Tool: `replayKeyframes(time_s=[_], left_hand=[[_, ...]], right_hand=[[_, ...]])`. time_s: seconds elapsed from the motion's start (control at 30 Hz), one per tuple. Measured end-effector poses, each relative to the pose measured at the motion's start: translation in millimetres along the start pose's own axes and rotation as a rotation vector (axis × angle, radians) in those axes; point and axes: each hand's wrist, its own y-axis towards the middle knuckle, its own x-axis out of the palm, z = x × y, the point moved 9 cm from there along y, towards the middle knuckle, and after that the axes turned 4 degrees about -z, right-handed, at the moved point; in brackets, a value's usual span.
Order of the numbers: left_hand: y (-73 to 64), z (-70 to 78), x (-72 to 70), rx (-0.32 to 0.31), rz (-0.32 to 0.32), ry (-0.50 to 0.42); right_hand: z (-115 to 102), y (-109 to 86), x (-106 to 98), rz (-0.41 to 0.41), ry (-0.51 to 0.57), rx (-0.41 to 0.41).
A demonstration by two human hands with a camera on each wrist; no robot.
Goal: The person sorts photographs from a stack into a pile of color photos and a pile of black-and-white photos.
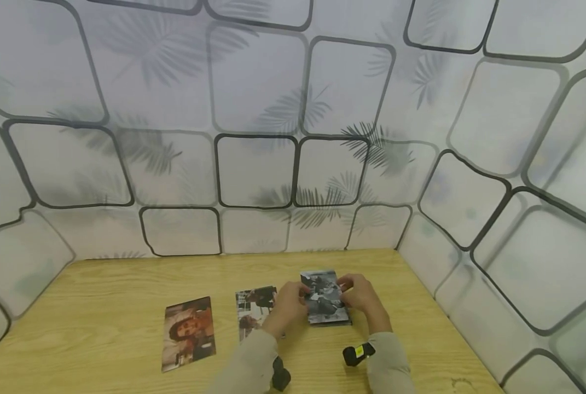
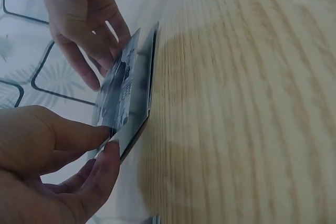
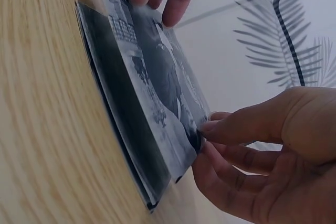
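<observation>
A black-and-white photo print [image 1: 324, 293] is held between both hands, slightly tilted over a small stack of prints [image 3: 123, 108] on the table. My left hand [image 1: 291, 301] pinches its left edge; in the left wrist view the thumb [image 2: 84, 137] lies on the face and a finger is at the edge. On the opposite edge, my right hand [image 1: 360, 295] grips it with thumb [image 3: 236, 124] on top and fingers curled below. The right wrist view shows a gap between the held print and the prints under it.
Left of my left hand lies another black-and-white print pile [image 1: 249, 312], partly hidden by that hand. Farther left is a colour photo [image 1: 189, 334] showing a person. The wooden table [image 1: 125, 284] meets patterned walls [image 1: 253, 169] at the back and right.
</observation>
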Motion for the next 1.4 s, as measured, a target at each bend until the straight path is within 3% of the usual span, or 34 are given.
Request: replayKeyframes(time_s=[0.23,0.57,0.9,1.13,1.4], left_hand=[[-1.7,4.5,8.8,-0.018,-0.018,0.021],[-5.9,12.6,7.8,-0.03,0.011,0.002],[-9.7,0.5,1.9,-0.106,0.063,-0.042],[-20.7,-10.0,-23.2,-0.143,0.052,-0.091],[-37.0,-29.1,-61.0,-0.159,0.042,-0.109]], right_hand=[[5,-1.0,-3,0.021,-0.082,0.044],[7,-0.9,-2,0.003,-0.145,0.058],[-2,-6.0,-4,0.0,-0.198,0.034],[-28,-5.3,8,0.009,-0.19,-0.009],[-58,-7.3,55,-0.183,0.113,-0.112]])
